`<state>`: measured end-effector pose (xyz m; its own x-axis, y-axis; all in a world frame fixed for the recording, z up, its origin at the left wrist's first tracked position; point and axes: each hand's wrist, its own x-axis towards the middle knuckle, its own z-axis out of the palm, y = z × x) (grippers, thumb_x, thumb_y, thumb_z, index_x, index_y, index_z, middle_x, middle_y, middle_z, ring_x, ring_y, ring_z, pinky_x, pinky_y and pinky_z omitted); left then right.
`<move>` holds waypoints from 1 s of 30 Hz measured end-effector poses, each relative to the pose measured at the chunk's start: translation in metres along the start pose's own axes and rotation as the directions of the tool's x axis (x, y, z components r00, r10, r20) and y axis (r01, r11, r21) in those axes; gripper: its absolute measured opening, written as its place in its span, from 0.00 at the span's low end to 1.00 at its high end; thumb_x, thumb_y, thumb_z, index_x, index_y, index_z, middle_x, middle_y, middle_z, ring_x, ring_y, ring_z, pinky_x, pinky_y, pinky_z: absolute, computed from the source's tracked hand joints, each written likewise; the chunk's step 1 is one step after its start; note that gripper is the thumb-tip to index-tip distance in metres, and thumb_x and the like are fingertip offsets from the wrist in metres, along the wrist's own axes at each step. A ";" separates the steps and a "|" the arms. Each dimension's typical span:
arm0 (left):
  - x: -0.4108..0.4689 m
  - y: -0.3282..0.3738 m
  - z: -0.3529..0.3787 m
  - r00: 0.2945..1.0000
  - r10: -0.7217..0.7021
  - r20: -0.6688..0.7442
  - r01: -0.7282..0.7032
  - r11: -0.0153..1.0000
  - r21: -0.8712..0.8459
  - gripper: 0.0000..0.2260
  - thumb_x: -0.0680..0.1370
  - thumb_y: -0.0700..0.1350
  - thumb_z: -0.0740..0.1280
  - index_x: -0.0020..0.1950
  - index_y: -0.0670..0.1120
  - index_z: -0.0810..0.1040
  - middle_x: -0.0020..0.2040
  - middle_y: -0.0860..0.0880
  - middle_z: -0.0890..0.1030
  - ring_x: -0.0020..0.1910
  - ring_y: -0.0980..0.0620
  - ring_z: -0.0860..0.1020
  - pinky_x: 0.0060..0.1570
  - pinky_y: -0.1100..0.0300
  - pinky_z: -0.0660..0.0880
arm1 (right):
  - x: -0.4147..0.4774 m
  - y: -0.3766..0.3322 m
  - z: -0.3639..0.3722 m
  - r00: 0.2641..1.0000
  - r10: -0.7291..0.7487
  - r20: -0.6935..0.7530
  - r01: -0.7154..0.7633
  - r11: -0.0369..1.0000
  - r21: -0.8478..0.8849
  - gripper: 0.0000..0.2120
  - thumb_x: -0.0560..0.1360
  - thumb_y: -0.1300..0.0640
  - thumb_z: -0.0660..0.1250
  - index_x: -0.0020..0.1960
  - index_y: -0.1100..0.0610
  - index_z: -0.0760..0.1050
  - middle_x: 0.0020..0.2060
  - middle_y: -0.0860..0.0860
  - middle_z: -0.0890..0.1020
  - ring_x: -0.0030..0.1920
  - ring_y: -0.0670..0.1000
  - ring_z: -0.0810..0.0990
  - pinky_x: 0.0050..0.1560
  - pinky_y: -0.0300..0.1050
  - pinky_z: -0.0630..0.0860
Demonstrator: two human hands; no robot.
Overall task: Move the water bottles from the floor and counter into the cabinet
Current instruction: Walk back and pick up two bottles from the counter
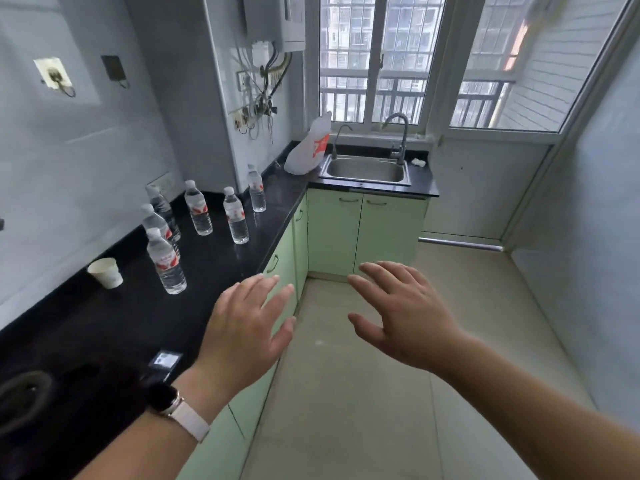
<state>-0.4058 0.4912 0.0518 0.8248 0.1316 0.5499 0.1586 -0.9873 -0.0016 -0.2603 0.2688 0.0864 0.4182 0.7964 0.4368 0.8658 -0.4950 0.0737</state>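
Note:
Several clear water bottles with red-and-white labels stand upright on the black counter [214, 268] at the left, the nearest bottle [166, 261] by a paper cup, another bottle [236, 216] further back and the farthest bottle [256, 189] near the corner. Light green cabinets [360, 230] run under the counter with their doors closed. My left hand [247, 322], with a watch on its wrist, hovers over the counter's front edge with fingers spread, holding nothing. My right hand [403, 311] is held out over the floor, fingers straight, also empty. No bottle shows on the floor.
A white paper cup [105, 272] stands on the counter at the left. A white plastic bag [310, 147] leans beside the steel sink [365, 169] under the window. A stove burner [24, 398] lies at the near left. The tiled floor [381, 375] stretches ahead.

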 end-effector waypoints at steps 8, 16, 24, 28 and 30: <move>0.059 -0.048 0.047 0.999 -0.014 0.042 0.015 1.000 -0.015 0.21 0.78 0.55 0.61 0.64 0.46 0.80 0.62 0.43 0.80 0.64 0.39 0.77 0.60 0.40 0.74 | 0.075 0.021 0.050 1.000 0.000 0.008 0.000 0.999 0.050 0.26 0.75 0.38 0.59 0.66 0.52 0.76 0.63 0.52 0.79 0.63 0.58 0.76 0.63 0.53 0.72; 0.121 -0.069 0.104 0.992 -0.095 0.079 0.090 0.994 0.061 0.20 0.77 0.54 0.62 0.64 0.46 0.80 0.62 0.44 0.80 0.63 0.39 0.77 0.60 0.41 0.74 | 0.150 0.081 0.124 0.996 -0.064 0.061 0.053 0.985 0.161 0.27 0.76 0.37 0.58 0.67 0.52 0.75 0.64 0.53 0.79 0.65 0.58 0.75 0.65 0.55 0.71; 0.204 -0.063 0.151 0.959 -0.263 0.107 0.244 0.956 0.163 0.20 0.78 0.55 0.62 0.64 0.47 0.79 0.62 0.45 0.80 0.64 0.41 0.77 0.60 0.42 0.75 | 0.234 0.166 0.177 0.974 -0.214 0.073 0.188 0.945 0.268 0.26 0.76 0.37 0.58 0.68 0.50 0.74 0.64 0.51 0.78 0.65 0.56 0.75 0.65 0.54 0.71; 0.227 -0.060 0.163 0.928 -0.357 0.108 0.324 0.915 0.242 0.21 0.79 0.55 0.60 0.65 0.46 0.80 0.63 0.44 0.80 0.64 0.41 0.77 0.61 0.43 0.74 | 0.271 0.188 0.202 0.947 -0.315 0.071 0.276 0.904 0.325 0.26 0.77 0.37 0.58 0.69 0.50 0.73 0.65 0.51 0.78 0.66 0.57 0.74 0.67 0.55 0.70; 0.230 -0.062 0.166 0.909 -0.403 0.109 0.365 0.894 0.258 0.22 0.79 0.56 0.59 0.65 0.46 0.80 0.64 0.44 0.80 0.65 0.40 0.77 0.61 0.43 0.73 | 0.286 0.190 0.211 0.933 -0.352 0.071 0.305 0.882 0.358 0.26 0.77 0.37 0.57 0.69 0.51 0.73 0.65 0.51 0.77 0.66 0.57 0.74 0.66 0.55 0.70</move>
<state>-0.1359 0.5974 0.0396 0.7448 0.5269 0.4095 0.5832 -0.8121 -0.0159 0.0818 0.4753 0.0360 0.1051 0.9423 0.3180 0.9901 -0.0692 -0.1223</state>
